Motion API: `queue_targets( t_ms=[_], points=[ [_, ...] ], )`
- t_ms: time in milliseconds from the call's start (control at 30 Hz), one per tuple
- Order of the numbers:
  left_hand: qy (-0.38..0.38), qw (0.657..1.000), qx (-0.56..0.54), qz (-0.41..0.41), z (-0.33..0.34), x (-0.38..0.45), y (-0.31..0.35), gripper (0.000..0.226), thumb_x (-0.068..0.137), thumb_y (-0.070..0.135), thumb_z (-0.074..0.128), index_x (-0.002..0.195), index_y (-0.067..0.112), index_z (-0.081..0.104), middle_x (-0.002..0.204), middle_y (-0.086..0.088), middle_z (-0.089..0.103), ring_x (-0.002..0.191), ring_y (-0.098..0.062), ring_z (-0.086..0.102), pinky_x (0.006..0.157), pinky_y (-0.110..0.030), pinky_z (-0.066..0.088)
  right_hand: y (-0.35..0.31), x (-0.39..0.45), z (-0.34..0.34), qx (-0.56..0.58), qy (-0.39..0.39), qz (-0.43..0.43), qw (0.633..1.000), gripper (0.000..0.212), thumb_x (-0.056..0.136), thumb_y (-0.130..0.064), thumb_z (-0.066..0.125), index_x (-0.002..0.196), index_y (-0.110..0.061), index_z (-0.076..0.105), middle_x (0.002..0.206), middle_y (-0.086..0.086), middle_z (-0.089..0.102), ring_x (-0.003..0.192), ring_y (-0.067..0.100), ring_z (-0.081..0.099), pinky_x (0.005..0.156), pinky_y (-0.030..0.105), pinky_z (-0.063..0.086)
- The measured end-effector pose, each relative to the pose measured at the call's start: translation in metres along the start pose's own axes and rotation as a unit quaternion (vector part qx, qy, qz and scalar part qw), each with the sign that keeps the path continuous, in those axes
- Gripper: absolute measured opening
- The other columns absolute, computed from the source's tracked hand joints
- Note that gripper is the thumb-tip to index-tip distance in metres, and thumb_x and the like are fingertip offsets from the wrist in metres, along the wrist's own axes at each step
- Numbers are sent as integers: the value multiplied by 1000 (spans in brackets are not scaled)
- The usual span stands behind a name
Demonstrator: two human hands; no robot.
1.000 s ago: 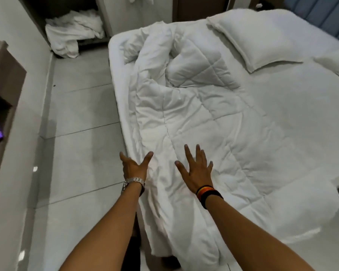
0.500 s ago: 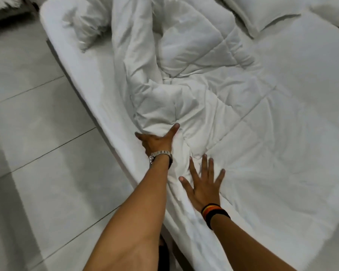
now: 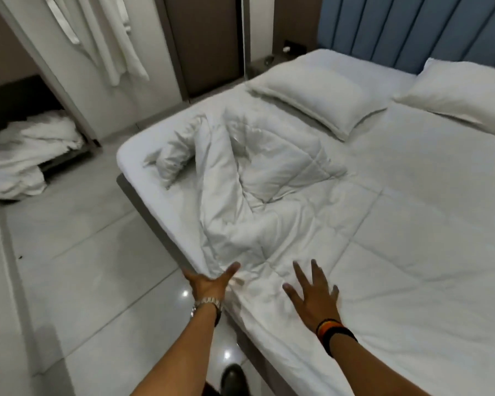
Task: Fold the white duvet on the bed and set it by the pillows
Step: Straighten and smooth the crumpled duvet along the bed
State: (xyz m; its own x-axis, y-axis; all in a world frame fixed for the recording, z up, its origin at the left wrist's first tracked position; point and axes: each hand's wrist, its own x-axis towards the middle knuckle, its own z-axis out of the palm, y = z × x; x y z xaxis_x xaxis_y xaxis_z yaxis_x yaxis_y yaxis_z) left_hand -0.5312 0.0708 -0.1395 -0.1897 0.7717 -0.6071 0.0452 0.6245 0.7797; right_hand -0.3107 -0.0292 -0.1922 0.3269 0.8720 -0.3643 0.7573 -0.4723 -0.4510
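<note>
Now left hand (image 3: pixel 209 284) cups the duvet (image 3: pixel 269 212) edge, fingers hidden; right hand (image 3: pixel 315 295) rests splayed flat on it.

No readable text, label, brand, number or sign appears anywhere in the frame. The wristwatch (image 3: pixel 207 304) at lower centre, on the left wrist, may carry a dial marking, but it is too small and blurred to read.
</note>
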Motion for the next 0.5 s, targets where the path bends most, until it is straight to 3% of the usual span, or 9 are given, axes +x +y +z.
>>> queue_targets(
  t_ms=[67,233,367,500],
  points=[
    [22,998,-11,64,-6,30,48,177,30,77,93,166,23,-8,170,-12,26,152,-33,36,124,-44,29,-42,31,-25,52,65,-33,996,72,96,-77,28,162,-53,9,175,-3,-8,161,18,-4,125,59,-3],
    [44,993,14,113,16,137,173,161,45,88,80,165,31,-12,174,-9,18,156,-37,28,124,-58,26,-155,133,-50,105,147,-108,977,70,101,-70,34,164,-50,10,175,-2,-6,161,18,-3,127,57,-1],
    [35,994,34,100,56,257,241,173,37,93,79,164,28,-18,174,-10,16,159,-35,22,125,-60,25,-218,229,-15,115,115,-71,984,79,96,-78,34,161,-56,-6,173,-5,-19,160,20,-12,126,61,-2],
    [0,988,117,101,103,342,284,178,40,81,89,160,26,-31,175,-17,-1,162,-38,1,124,-68,9,-251,293,30,104,36,-21,994,104,78,-95,40,154,-60,-22,168,-8,-34,158,23,-24,122,66,-8]
  ],
)
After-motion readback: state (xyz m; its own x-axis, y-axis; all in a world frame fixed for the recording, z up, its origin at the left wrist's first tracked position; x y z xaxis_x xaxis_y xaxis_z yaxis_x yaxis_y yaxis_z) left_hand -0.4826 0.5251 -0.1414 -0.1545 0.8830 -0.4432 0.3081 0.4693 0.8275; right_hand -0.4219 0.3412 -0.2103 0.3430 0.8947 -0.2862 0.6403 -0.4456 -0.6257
